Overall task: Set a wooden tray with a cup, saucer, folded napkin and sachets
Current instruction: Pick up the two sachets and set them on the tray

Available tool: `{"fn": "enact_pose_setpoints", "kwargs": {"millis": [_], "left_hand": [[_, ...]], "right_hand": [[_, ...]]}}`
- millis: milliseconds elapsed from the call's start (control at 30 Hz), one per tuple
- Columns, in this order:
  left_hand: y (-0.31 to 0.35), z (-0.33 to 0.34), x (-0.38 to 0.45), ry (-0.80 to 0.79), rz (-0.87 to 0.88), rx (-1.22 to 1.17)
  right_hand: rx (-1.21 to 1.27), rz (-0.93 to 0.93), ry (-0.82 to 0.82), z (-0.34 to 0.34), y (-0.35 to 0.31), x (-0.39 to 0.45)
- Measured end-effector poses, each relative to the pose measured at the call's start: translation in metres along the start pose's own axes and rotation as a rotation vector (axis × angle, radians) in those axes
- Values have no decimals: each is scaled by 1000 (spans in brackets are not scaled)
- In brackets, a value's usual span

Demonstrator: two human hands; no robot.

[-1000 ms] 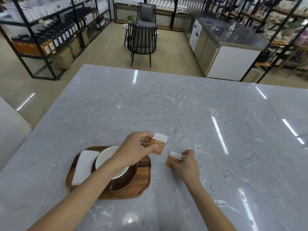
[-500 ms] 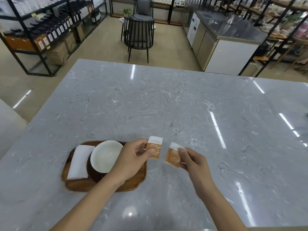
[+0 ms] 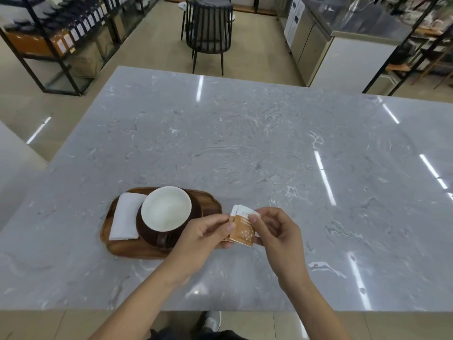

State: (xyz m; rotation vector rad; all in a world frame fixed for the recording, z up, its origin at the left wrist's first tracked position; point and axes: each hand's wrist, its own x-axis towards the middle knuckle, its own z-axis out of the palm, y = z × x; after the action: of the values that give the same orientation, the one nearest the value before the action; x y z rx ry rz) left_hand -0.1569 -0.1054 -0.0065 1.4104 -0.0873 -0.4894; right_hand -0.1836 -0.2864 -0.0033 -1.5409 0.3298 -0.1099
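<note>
A wooden tray (image 3: 210,204) lies on the marble table at the lower left. On it a white-lined brown cup (image 3: 166,208) stands on a dark saucer (image 3: 196,212), with a folded white napkin (image 3: 125,217) along the tray's left side. Just right of the tray, two orange-and-white sachets (image 3: 242,229) are stacked one over the other above the table. My left hand (image 3: 203,234) pinches their left edge and my right hand (image 3: 274,231) pinches the right edge and top.
The grey marble table (image 3: 245,143) stretches far and to the right. Beyond its far edge stands a black chair (image 3: 208,33). Shelving racks (image 3: 61,33) line the left, a steel counter (image 3: 343,33) the right. My shoe shows below the near table edge.
My two hands came together, so the two separate sachets are now stacked and held by both. The camera view pulled back and lifted from the table.
</note>
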Motion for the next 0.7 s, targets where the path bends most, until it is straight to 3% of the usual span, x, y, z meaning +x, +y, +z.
{"fn": "enact_pose_setpoints", "kwargs": {"millis": [167,367,700], "left_hand": [[-3,-7,-18,-28,19,-59],[-19,-12,-46,174,49,-162],[-53,6,-67,371,-1,-164]], "right_hand": [[-13,12,-6,9,3,-8],[-38,52,-32,22,5,-30],[-63,71,-53,23,21,-44]]}}
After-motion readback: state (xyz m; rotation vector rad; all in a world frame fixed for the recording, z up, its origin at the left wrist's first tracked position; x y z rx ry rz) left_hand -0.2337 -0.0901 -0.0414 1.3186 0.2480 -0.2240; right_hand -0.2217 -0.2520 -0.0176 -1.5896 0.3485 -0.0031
